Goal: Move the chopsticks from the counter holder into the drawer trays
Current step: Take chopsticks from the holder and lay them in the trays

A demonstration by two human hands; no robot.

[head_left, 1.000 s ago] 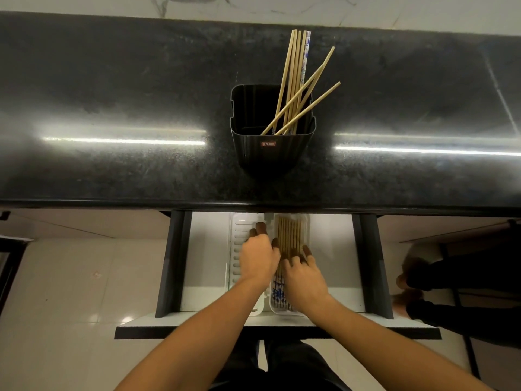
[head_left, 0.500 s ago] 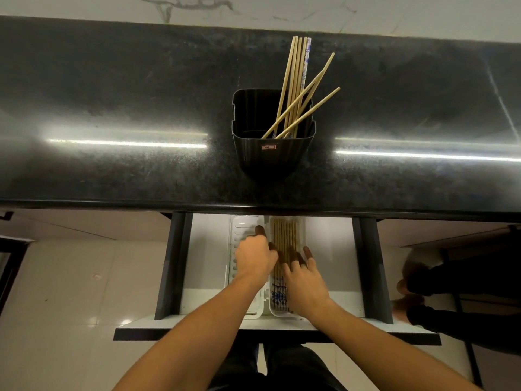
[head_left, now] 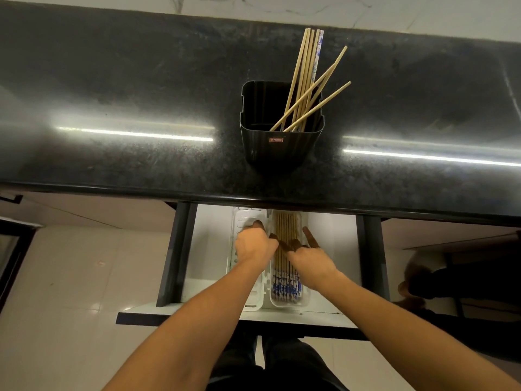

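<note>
A black holder [head_left: 282, 145] stands on the dark counter with several wooden chopsticks [head_left: 306, 80] leaning to its right side, one of them blue-patterned. Below, the drawer is open with two white trays side by side. The right tray [head_left: 304, 300] holds a row of chopsticks [head_left: 286, 224] with blue-patterned ends [head_left: 286, 289] toward me. My right hand [head_left: 311, 256] rests on these chopsticks, fingers spread, index finger at the tray's right rim. My left hand [head_left: 253, 244] is curled knuckles-up over the left tray [head_left: 246, 217], thumb side touching the right tray's chopsticks. Its fingertips are hidden.
The counter edge [head_left: 253, 198] overhangs the back of the drawer. Dark drawer rails [head_left: 176, 255] run along both sides, and the white drawer front [head_left: 282, 317] is nearest me. Another person's feet [head_left: 408, 292] stand on the floor at the right.
Both hands have slid a little toward the back of the drawer over the trays. My right index finger has spread out to the right. The holder's chopsticks have not moved.
</note>
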